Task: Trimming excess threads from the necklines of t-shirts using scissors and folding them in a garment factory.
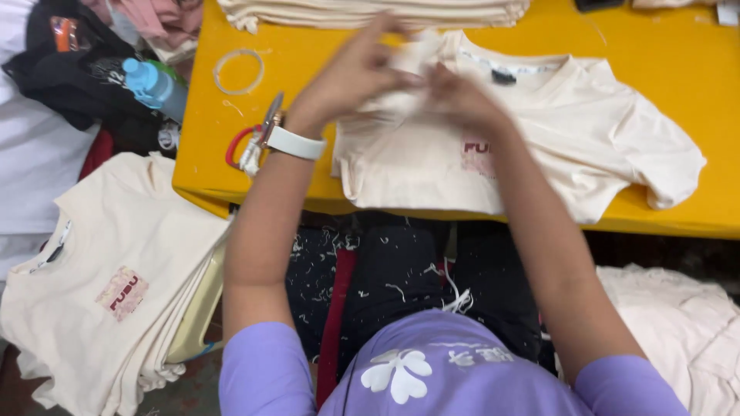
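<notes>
Soft, light, floppy cream T-shirt (570, 131) spread on the yellow counter (324, 54), likely best gathered by seam or hem, with left hand (351, 77) and right hand (462, 100) fingers pinching a raised fold near its far left shoulder.

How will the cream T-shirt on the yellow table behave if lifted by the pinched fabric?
Likely floppy: the cream T-shirt already bunches where the left hand and right hand pinch it. Probably light, since thin fabric lies flat and wrinkled on the yellow table. Its hem overhangs the edge, so it may slide off if tugged.
</notes>
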